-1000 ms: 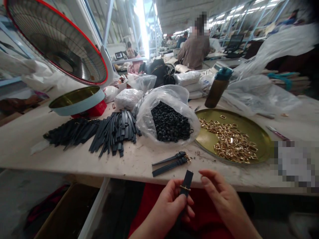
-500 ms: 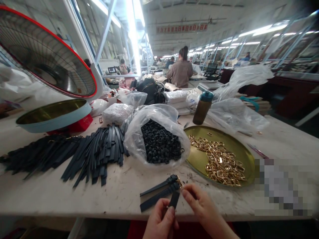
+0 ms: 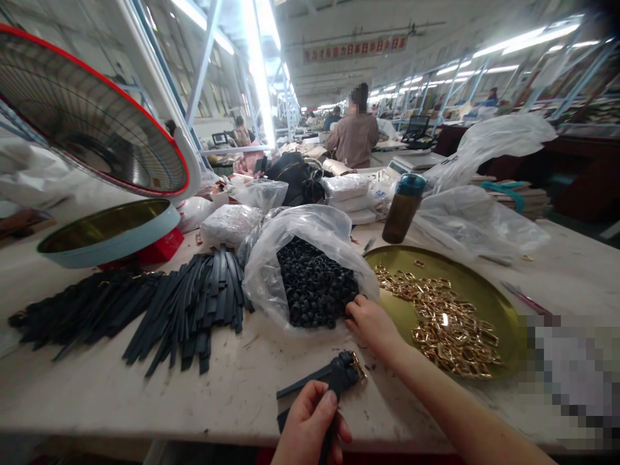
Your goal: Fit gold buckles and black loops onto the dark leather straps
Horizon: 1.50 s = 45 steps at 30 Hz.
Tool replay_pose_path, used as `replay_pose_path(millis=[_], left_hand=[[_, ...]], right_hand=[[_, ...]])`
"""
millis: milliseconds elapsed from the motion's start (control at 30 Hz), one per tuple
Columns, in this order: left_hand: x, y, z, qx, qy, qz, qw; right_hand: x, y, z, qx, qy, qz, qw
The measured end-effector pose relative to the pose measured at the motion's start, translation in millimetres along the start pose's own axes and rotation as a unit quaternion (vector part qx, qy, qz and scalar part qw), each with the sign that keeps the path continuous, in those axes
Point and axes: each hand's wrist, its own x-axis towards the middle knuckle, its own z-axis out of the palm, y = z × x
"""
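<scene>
My left hand is closed around a black strap, thumb on top, near the table's front edge. Just beyond it, a few finished-looking black straps lie with gold buckles at their ends, partly hidden by the hand. My right hand reaches to the right rim of a clear plastic bag full of small black loops. Its fingers are curled at the loops; what sits between the fingertips is hidden. Right of that arm, a round gold tray holds many gold buckles.
Bundles of black straps lie on the left of the table. Behind them stand a blue-rimmed pan and a red-rimmed fan. A bottle, plastic bags and scissors-like tool lie farther right. A person stands beyond.
My right hand has left the strap and moved forward to the bag of loops. My left hand keeps the strap, now tipped lower, and the view has shifted slightly.
</scene>
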Motion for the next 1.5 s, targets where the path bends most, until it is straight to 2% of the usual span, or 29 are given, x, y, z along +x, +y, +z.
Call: replay_pose_path(millis=[200, 300, 367, 400, 433, 500, 533, 567, 600, 633, 700, 833, 867, 900, 1000, 1067, 1200, 1367, 1500], left_hand=[[-4, -5, 4.0, 0.002, 0.007, 0.02, 1.0], [-13, -2, 5.9, -0.004, 0.018, 0.035, 0.999], [-19, 1, 7.7, -0.005, 0.026, 0.046, 0.999], [-22, 3, 8.9, -0.003, 0.029, 0.051, 0.998], [-25, 4, 10.3, 0.0, 0.033, 0.054, 0.998], [-29, 4, 13.4, 0.011, 0.043, 0.065, 0.997], [-31, 3, 14.8, 0.022, 0.043, 0.069, 0.996], [-32, 2, 15.9, 0.038, 0.039, 0.072, 0.996], [-34, 0, 16.6, 0.056, 0.031, 0.073, 0.995], [-36, -3, 16.9, 0.077, 0.021, 0.072, 0.994], [-39, -10, 16.1, 0.118, 0.009, 0.071, 0.99], [-43, -21, 12.4, 0.192, 0.024, 0.085, 0.977], [-43, -23, 12.1, 0.208, 0.031, 0.09, 0.973], [-44, -24, 12.1, 0.222, 0.039, 0.095, 0.97], [-43, -27, 14.2, 0.25, 0.054, 0.094, 0.962], [-43, -28, 16.5, 0.256, 0.053, 0.087, 0.961], [-43, -29, 19.7, 0.261, 0.033, 0.075, 0.962], [-47, -21, 17.5, 0.325, 0.003, 0.082, 0.942], [-52, -14, 17.4, 0.346, -0.004, 0.073, 0.935]], right_hand=[[-11, -1, -1, 0.11, 0.002, 0.002, 0.994], [-34, -6, -3, 0.189, 0.012, 0.015, 0.982], [-58, -13, -4, 0.287, -0.009, 0.035, 0.957], [-72, -18, -5, 0.372, -0.028, 0.062, 0.926], [-85, -23, -6, 0.482, -0.047, 0.105, 0.869], [-108, -34, -7, 0.673, -0.07, 0.202, 0.708], [-117, -39, -8, 0.729, -0.076, 0.239, 0.637], [-124, -44, -9, 0.754, -0.08, 0.258, 0.599], [-129, -47, -9, 0.765, -0.082, 0.264, 0.582], [-132, -50, -8, 0.768, -0.083, 0.261, 0.579], [-137, -52, -4, 0.758, -0.084, 0.246, 0.598], [-143, -50, 6, 0.692, -0.068, 0.237, 0.679], [-145, -49, 7, 0.682, -0.066, 0.237, 0.688], [-147, -48, 8, 0.684, -0.067, 0.238, 0.686], [-154, -44, 8, 0.725, -0.08, 0.248, 0.638], [-159, -41, 8, 0.739, -0.087, 0.25, 0.619], [-165, -34, 10, 0.73, -0.098, 0.256, 0.626], [-169, -25, 11, 0.736, -0.147, 0.252, 0.611], [-173, -22, 8, 0.728, -0.167, 0.233, 0.623]])
